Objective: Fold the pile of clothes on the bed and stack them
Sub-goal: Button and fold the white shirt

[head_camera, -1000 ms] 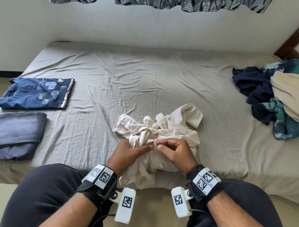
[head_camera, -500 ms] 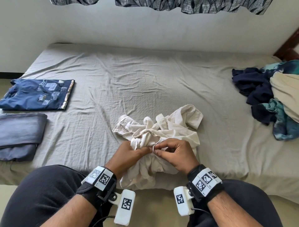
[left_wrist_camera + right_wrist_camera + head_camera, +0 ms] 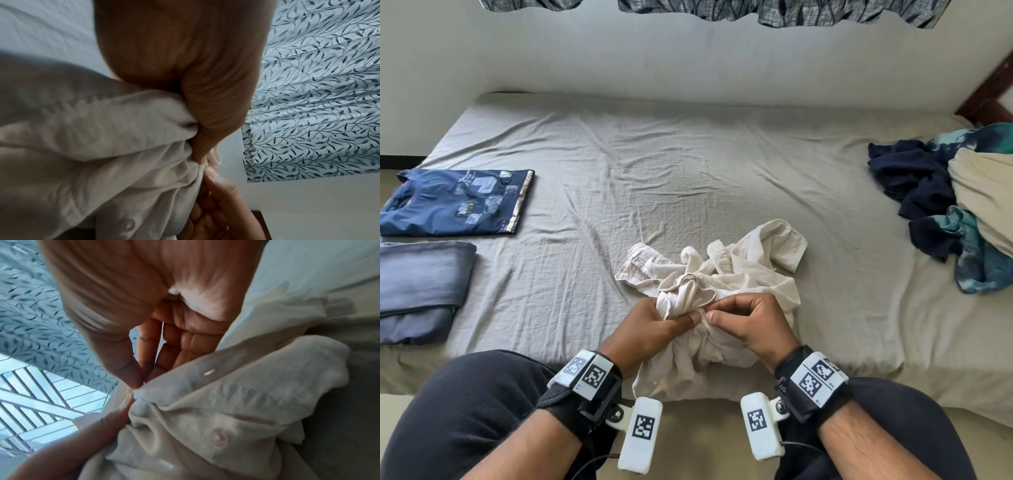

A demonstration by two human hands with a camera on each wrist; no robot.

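A crumpled cream button shirt [image 3: 743, 270] lies at the near edge of the grey bed [image 3: 688, 178], part of it hanging over the edge. My left hand [image 3: 661, 322] grips a bunch of its cloth [image 3: 107, 133]. My right hand [image 3: 743, 318] pinches the shirt's edge [image 3: 185, 386] between thumb and fingertips, right beside the left thumb. A button [image 3: 220, 437] shows in the right wrist view. An unfolded pile of dark blue, teal and beige clothes [image 3: 962, 202] lies at the right of the bed.
A folded blue printed T-shirt [image 3: 458, 202] and a folded grey-blue garment [image 3: 417, 284] lie side by side at the bed's left edge. A white wall and a leaf-patterned curtain [image 3: 722, 10] are behind. My knees [image 3: 465, 411] are against the bed front.
Both hands have worked slightly upward into the shirt, bunching the cloth between them. The grips have stayed close together; the rest of the shirt has barely shifted.
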